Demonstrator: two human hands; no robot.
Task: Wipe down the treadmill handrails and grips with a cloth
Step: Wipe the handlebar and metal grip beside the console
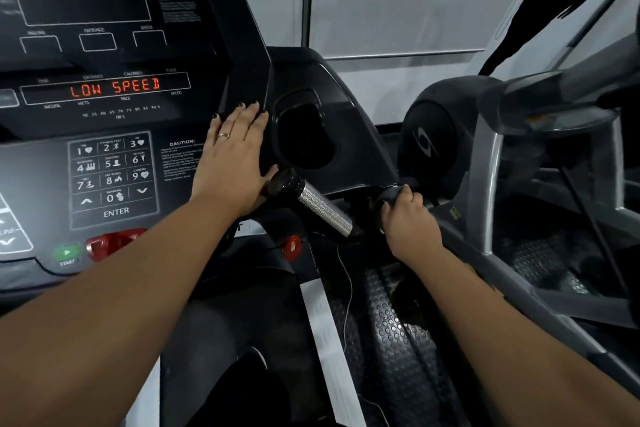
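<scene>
My left hand lies flat with straight fingers on the right edge of the treadmill console, just left of the cup holder. Below it a short grip juts out, with a black end cap and a silver sensor sleeve. My right hand curls round a dark cloth, which it presses against the black handrail where the rail meets the console. The cloth is hard to tell from the rail. The handrail runs back towards the lower right, beside my forearm.
The display reads LOW SPEED. A red stop button, a green start button and a red safety clip with a thin cord sit at the console's lower edge. Another machine stands close on the right.
</scene>
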